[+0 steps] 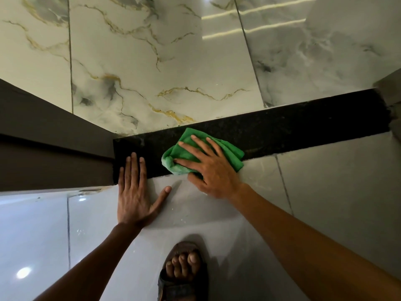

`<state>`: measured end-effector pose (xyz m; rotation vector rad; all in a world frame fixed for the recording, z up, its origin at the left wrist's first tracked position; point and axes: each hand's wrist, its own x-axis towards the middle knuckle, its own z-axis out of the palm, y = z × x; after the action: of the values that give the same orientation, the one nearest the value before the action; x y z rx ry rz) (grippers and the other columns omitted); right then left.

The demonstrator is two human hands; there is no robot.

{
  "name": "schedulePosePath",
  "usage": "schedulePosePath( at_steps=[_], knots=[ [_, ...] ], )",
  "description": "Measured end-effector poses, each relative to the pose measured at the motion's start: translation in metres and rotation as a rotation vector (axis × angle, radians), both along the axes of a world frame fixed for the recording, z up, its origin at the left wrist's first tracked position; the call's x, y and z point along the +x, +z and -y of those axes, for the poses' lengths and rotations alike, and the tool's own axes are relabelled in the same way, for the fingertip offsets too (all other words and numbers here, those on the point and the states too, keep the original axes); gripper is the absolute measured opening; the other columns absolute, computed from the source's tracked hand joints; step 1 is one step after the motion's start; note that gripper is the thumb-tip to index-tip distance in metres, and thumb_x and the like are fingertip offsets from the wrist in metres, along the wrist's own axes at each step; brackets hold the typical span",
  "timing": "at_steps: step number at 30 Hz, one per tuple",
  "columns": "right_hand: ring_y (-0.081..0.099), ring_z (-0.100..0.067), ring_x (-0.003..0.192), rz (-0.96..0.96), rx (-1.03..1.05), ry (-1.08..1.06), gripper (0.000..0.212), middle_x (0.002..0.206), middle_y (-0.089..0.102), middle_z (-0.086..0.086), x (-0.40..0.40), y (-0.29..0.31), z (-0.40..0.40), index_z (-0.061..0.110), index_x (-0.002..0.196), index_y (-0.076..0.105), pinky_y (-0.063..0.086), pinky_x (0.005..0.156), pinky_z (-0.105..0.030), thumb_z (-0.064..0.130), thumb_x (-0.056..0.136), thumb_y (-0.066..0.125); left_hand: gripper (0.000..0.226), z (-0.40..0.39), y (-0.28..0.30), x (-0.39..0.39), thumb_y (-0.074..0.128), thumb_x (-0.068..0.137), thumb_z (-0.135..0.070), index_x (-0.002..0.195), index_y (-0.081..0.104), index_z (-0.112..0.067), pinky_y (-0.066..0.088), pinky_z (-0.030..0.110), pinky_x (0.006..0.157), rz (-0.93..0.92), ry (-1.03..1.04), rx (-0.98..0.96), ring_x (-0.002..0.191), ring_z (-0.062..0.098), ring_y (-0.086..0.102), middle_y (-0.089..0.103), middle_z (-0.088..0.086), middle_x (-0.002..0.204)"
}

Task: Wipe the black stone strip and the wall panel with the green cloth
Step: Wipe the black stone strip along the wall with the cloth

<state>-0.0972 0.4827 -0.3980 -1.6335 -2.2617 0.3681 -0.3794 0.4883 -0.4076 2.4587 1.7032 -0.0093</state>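
Sandalled foot [184, 272] lowest; right hand [208, 168] flat pressing green cloth [191, 148]; left hand [135, 192] spread.

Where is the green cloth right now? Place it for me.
In the head view, the green cloth lies just right of centre on the black stone strip, pressed flat under the right hand, with the left hand beside it.

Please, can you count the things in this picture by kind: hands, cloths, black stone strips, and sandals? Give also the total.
Hands: 2, left hand and right hand
Green cloth: 1
Black stone strip: 1
Sandal: 1
Total: 5
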Motion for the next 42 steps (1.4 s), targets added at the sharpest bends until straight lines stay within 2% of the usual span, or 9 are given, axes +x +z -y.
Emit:
schedulePosePath(
  at_steps=[3,8,14,21,25,30,33,37,42],
  knots=[
    [0.014,-0.023,0.170,0.002,0.015,-0.073,0.056,0.180,0.026,0.009,0.033,-0.002,0.011,0.047,0.160,0.047,0.013,0.136,-0.057,0.049,0.105,0.049,0.115,-0.001,0.001,0.001,0.021,0.102,-0.089,0.181,0.003,-0.008,0.006,0.055,0.143,-0.001,-0.004,-0.008,0.178,0.030,-0.004,-0.008,0.012,0.191],
    [0.018,-0.026,0.169,0.027,0.021,-0.309,0.061,0.180,0.027,0.009,0.101,0.001,0.026,0.043,0.163,0.045,0.016,0.135,-0.057,0.047,0.103,0.054,0.114,0.000,0.000,0.001,0.021,0.102,-0.089,0.182,0.003,-0.010,0.005,0.055,0.143,0.015,-0.005,-0.016,0.178,0.029,-0.005,-0.010,0.010,0.191],
    [0.024,-0.034,0.167,0.143,-0.016,-0.609,0.064,0.181,0.026,0.002,0.195,0.002,0.043,0.039,0.167,0.039,0.019,0.133,-0.060,0.052,0.104,0.043,0.113,0.000,0.002,0.000,0.020,0.101,-0.089,0.182,0.002,-0.012,0.004,0.056,0.143,0.010,-0.002,-0.039,0.178,0.029,-0.006,-0.011,0.010,0.191],
    [0.024,-0.037,0.166,0.165,-0.080,-1.053,0.064,0.179,0.030,-0.008,0.284,0.004,0.067,0.031,0.165,0.044,0.017,0.134,-0.059,0.052,0.104,0.040,0.111,-0.001,0.001,0.001,0.024,0.101,-0.087,0.182,0.000,-0.015,-0.001,0.051,0.143,0.020,0.002,-0.041,0.178,0.027,-0.008,-0.012,0.007,0.191],
    [0.018,-0.035,0.168,0.136,-0.153,-1.265,0.069,0.181,0.024,-0.008,0.304,0.007,0.060,0.027,0.164,0.046,0.012,0.136,-0.058,0.055,0.102,0.035,0.111,-0.003,-0.007,-0.006,0.029,0.100,-0.086,0.183,0.000,-0.018,-0.005,0.040,0.141,-0.018,0.023,-0.039,0.178,0.024,-0.010,-0.013,0.004,0.191],
    [0.014,-0.035,0.169,0.163,-0.191,-1.366,0.070,0.182,0.016,-0.015,0.319,0.004,0.046,0.033,0.170,0.032,0.010,0.135,-0.057,0.054,0.104,0.035,0.113,-0.006,-0.015,-0.008,0.037,0.097,-0.085,0.183,0.001,-0.021,-0.010,0.036,0.141,-0.062,0.074,-0.033,0.178,0.022,-0.009,-0.011,0.003,0.192],
    [0.009,-0.036,0.170,0.156,-0.254,-1.461,0.070,0.181,0.012,-0.020,0.323,0.001,0.028,0.032,0.172,0.027,0.009,0.134,-0.059,0.052,0.105,0.038,0.114,-0.007,-0.013,-0.007,0.037,0.097,-0.085,0.183,0.000,-0.020,-0.011,0.034,0.141,-0.074,0.058,-0.044,0.178,0.022,-0.009,-0.011,0.004,0.192],
    [0.001,-0.034,0.170,0.081,-0.304,-1.625,0.071,0.182,0.004,-0.018,0.332,0.005,-0.005,0.033,0.172,0.025,0.004,0.133,-0.062,0.052,0.106,0.039,0.114,-0.005,-0.007,-0.002,0.033,0.097,-0.087,0.183,0.000,-0.021,-0.011,0.035,0.141,-0.048,0.080,-0.034,0.178,0.020,-0.010,-0.011,0.002,0.192],
    [-0.002,-0.034,0.170,0.050,-0.341,-1.675,0.072,0.183,0.003,-0.016,0.337,0.001,-0.016,0.034,0.173,0.022,0.000,0.132,-0.066,0.057,0.106,0.037,0.115,-0.005,-0.002,0.002,0.028,0.097,-0.088,0.183,0.005,-0.015,-0.009,0.040,0.142,-0.010,0.050,-0.063,0.178,0.023,-0.008,-0.010,0.005,0.192]
  ],
)
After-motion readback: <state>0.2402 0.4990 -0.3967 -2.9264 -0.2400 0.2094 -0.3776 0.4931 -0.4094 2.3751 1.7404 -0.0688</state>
